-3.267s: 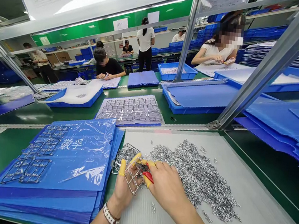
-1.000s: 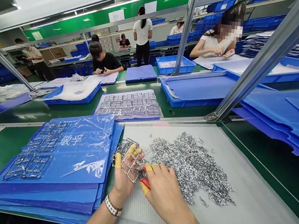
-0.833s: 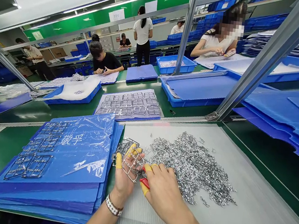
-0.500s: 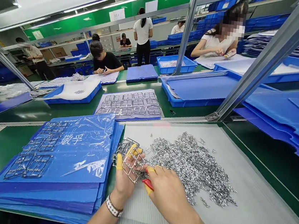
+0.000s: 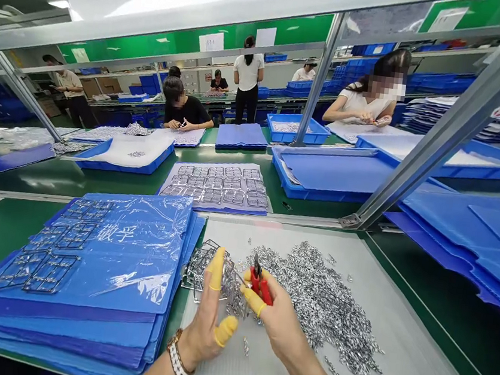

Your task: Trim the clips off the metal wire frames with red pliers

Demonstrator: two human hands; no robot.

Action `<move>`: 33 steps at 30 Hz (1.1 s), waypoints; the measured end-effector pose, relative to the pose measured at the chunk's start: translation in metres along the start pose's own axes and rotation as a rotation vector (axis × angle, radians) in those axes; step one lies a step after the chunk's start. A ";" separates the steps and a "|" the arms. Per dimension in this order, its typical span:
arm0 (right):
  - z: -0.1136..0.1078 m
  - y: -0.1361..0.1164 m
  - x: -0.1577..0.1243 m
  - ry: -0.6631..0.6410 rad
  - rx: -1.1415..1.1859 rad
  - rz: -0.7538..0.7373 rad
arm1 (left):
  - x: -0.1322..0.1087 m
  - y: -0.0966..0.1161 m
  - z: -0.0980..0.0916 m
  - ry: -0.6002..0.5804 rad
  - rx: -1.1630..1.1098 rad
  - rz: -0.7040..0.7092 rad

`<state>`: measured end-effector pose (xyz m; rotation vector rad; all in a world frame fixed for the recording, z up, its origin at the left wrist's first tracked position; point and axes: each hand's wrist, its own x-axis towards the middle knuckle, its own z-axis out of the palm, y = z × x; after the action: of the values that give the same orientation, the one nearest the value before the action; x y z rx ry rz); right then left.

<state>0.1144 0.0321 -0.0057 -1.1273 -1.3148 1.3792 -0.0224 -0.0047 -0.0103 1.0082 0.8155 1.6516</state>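
Note:
My left hand [image 5: 205, 324], with yellow finger cots on some fingers, is open, its thumb apart from the upright fingers. Beyond its fingertips lie stacked metal grid frames [image 5: 195, 273]. My right hand [image 5: 282, 323] grips red-handled nippers [image 5: 260, 286], their dark jaws pointing up and away. By its finger and thumb a thin metal piece [image 5: 242, 278] shows, blurred; whether they pinch it I cannot tell. A large heap of small shiny metal parts [image 5: 331, 308] spreads to the right on the pale sheet [image 5: 391, 372]. A few small parts [image 5: 245, 347] lie between my hands.
To the left, grid frames [image 5: 53, 273] rest on a stack of blue plastic sheets [image 5: 129, 294]. Across the bench, more frames lie on a board [image 5: 216, 184] near blue trays [image 5: 324, 172]. A metal post [image 5: 438, 124] slants at right. Several people sit or stand beyond.
My left hand has opened and let go of the grid frame it held. My right hand has lifted the nippers, their jaws now pointing up. The camera view has tilted slightly.

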 end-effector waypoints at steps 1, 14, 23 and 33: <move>-0.002 -0.001 -0.003 0.012 -0.121 -0.076 | 0.003 -0.001 -0.002 0.077 -0.048 -0.016; 0.013 0.000 -0.032 -0.254 -0.907 -0.653 | 0.031 -0.012 -0.015 0.035 -0.622 -0.651; 0.004 -0.015 -0.005 -0.103 -1.275 -0.354 | 0.022 -0.011 -0.004 0.064 -0.565 -0.592; 0.010 -0.015 -0.006 -0.131 -1.288 -0.338 | 0.020 -0.015 -0.007 0.109 -0.434 -0.532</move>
<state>0.1059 0.0252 0.0099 -1.4708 -2.4577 0.2243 -0.0262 0.0188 -0.0221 0.3577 0.6789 1.3404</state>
